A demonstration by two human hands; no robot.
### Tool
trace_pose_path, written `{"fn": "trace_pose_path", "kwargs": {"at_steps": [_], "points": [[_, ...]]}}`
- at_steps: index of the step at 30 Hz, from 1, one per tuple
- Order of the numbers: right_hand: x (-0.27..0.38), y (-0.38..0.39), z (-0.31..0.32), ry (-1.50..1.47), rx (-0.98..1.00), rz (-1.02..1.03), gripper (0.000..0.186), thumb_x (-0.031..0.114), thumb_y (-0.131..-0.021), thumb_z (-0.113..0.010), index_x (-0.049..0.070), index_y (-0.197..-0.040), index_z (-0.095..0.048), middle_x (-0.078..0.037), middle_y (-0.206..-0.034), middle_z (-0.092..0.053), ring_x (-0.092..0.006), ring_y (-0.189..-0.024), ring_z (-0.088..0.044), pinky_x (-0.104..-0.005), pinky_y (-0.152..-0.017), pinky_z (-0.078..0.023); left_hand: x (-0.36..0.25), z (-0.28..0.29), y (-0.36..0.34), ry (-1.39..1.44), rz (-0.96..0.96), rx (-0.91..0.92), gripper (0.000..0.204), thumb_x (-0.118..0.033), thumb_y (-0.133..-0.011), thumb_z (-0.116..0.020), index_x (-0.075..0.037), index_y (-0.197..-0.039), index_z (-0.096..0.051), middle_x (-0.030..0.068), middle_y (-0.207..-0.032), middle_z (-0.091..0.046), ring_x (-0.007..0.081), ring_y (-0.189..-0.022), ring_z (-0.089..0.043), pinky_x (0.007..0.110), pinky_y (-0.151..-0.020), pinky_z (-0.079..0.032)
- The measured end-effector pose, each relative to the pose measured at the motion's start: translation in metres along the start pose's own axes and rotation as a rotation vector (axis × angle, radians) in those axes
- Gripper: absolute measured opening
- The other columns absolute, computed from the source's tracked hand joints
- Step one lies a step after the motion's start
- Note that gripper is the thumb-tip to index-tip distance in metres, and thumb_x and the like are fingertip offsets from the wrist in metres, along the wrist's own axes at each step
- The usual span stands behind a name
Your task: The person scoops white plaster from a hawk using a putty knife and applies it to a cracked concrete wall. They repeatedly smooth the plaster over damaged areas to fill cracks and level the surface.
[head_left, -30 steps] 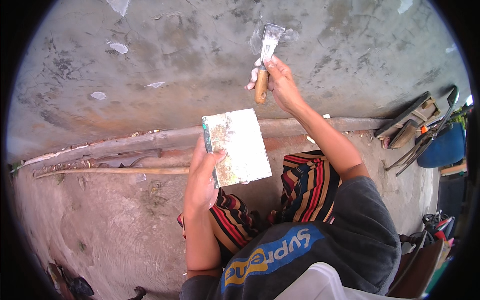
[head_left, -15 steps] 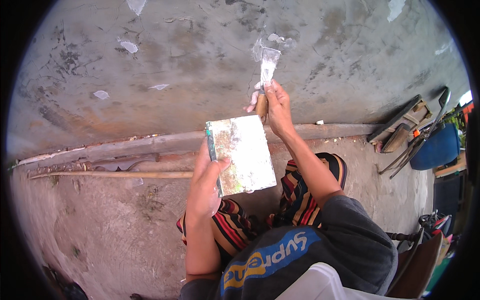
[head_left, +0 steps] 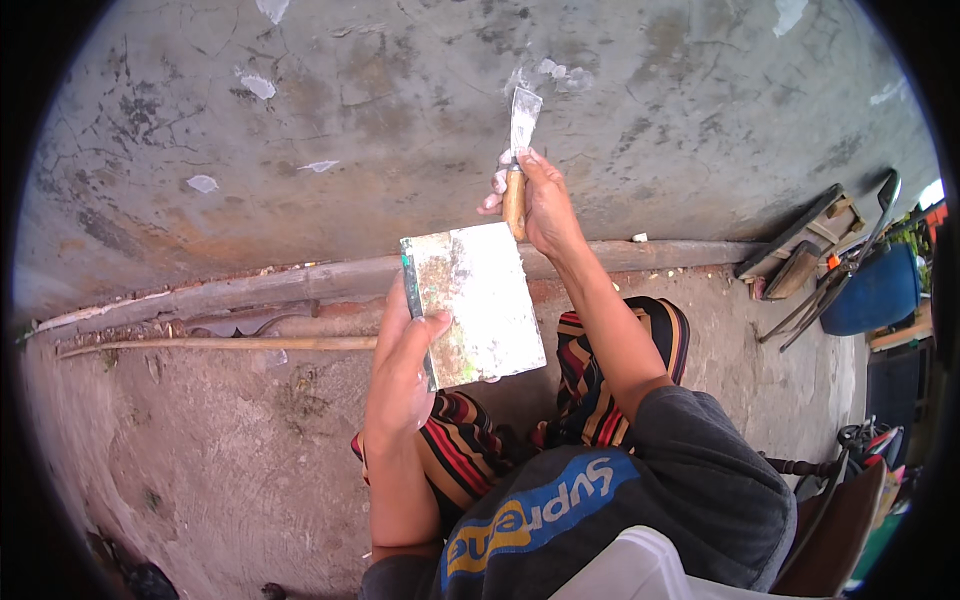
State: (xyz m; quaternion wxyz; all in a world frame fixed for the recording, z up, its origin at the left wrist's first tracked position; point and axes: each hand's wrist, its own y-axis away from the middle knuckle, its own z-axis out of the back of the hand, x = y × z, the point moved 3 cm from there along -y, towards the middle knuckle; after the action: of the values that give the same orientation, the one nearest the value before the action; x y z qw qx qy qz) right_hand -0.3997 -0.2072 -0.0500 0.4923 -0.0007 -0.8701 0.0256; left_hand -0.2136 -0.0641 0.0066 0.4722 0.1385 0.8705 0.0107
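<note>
My left hand (head_left: 402, 365) grips a flat rectangular board (head_left: 480, 305) by its dark, green-flecked left edge, thumb on the face, which is smeared with white paste. Above it, my right hand (head_left: 535, 200) is closed on a putty knife (head_left: 524, 120) with a wooden handle, its blade coated white and pointing up; some fingertips are whitened. The blade is just below a rough pale patch (head_left: 562, 74) on the grey, cracked wall (head_left: 400, 120); whether it touches the wall I cannot tell.
A long pole (head_left: 230, 344) lies along the wall's foot on the concrete floor (head_left: 220, 450). At right are leaning wooden pieces (head_left: 830, 225), a metal tool (head_left: 860, 255) and a blue plastic tub (head_left: 880, 290). Dark wooden furniture (head_left: 820, 530) stands at lower right.
My right hand with the knife has shifted down and slightly left from a second ago, the blade now lower against the patch. The board in my left hand has moved only slightly.
</note>
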Motion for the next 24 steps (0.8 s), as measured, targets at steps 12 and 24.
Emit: {"fn": "trace_pose_path", "kwargs": {"at_steps": [12,24], "points": [[0.033,-0.009,0.008,-0.040,0.062,0.075,0.026,0.024,-0.102,-0.035,0.004,-0.096,-0.050,-0.008,-0.066,-0.054,-0.0213,-0.054,-0.062,-0.0416,-0.060,-0.059,0.003,0.000,0.000,-0.002,-0.009,-0.019,0.055,-0.003,-0.088,-0.046,0.004,-0.141,-0.032,0.0110,-0.127,-0.052,0.0172,-0.114,-0.051,0.031,-0.098,-0.039],[0.048,0.007,-0.012,-0.012,0.074,0.087,0.026,0.027,-0.101,-0.040,0.005,-0.098,-0.052,-0.005,-0.067,-0.052,-0.0174,-0.055,-0.061,-0.0396,-0.063,-0.061,0.003,0.001,0.000,-0.024,-0.027,-0.054,0.056,-0.005,-0.087,-0.049,0.006,-0.140,-0.033,0.0144,-0.124,-0.054,0.0204,-0.111,-0.055,0.033,-0.094,-0.044]]}}
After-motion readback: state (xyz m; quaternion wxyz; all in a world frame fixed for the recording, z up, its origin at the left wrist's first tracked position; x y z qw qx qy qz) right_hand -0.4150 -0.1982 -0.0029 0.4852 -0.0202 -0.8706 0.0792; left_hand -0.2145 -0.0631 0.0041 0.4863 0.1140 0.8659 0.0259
